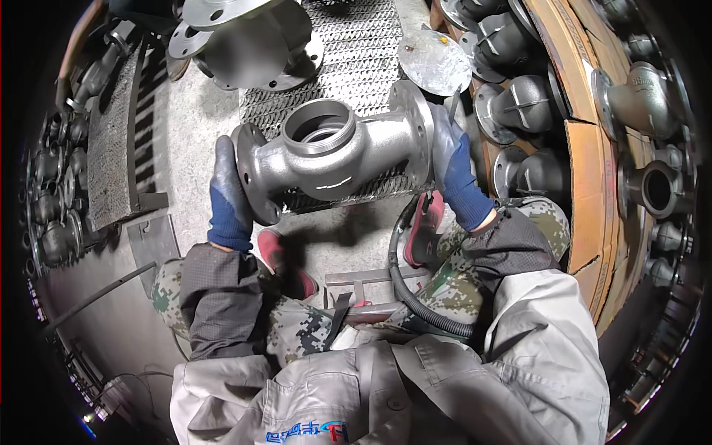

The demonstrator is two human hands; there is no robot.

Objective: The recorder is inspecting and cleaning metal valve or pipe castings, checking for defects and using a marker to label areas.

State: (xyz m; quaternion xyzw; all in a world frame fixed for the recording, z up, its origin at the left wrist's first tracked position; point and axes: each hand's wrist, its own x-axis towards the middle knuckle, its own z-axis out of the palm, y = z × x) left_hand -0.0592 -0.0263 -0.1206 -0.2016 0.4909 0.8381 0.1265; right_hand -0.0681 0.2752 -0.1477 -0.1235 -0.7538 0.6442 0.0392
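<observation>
Between my two gloved hands is a grey cast-metal valve body [337, 163], with a flange at each end and a round threaded opening on top. My left hand [229, 189], in a blue and grey glove, presses against the outer face of the left flange. Against the right flange lies my right hand [454, 159], gloved the same way, its fingers partly hidden behind the flange. Under and behind the valve body is a ridged metal grating [356, 55].
Another large flanged casting [256, 52] stands beyond, at the far left of the grating. A round metal disc [435, 62] lies at the far right. Several castings [528, 104] are stacked beside cardboard [589, 185] on the right. A black corrugated hose [415, 304] runs by my right leg.
</observation>
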